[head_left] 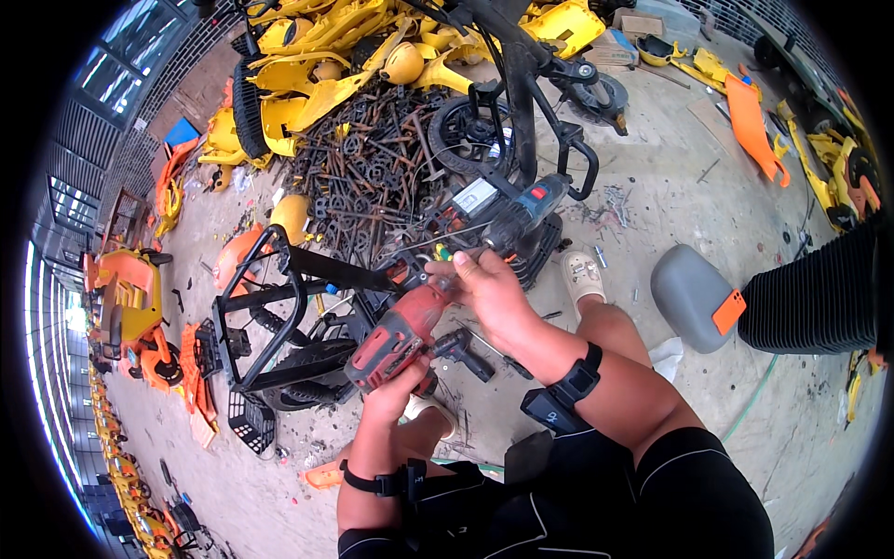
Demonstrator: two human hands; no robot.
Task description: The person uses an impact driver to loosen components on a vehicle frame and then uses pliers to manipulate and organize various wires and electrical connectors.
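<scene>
My left hand (pixel 396 389) is wrapped round the grip of a red and black cordless impact wrench (pixel 396 340), whose nose tilts up and to the right. At that nose, the thumb and fingers of my right hand (pixel 492 291) are pinched together; whatever sits between them is hidden. Just beyond lies the black tubular frame (pixel 340 270) of a stripped scooter, with a wheel (pixel 312 363) beneath it. A blue-grey power tool (pixel 533 212) rests past my right hand. Below my hands, a dark cordless drill (pixel 463 354) lies on the concrete floor.
A heap of rusty metal parts (pixel 372 158) lies ahead, with yellow body panels (pixel 317 93) behind it. A second black frame (pixel 526 84) stands upright. To my right are a grey seat (pixel 689 298) carrying an orange phone (pixel 729 312), and stacked black baskets (pixel 815 293).
</scene>
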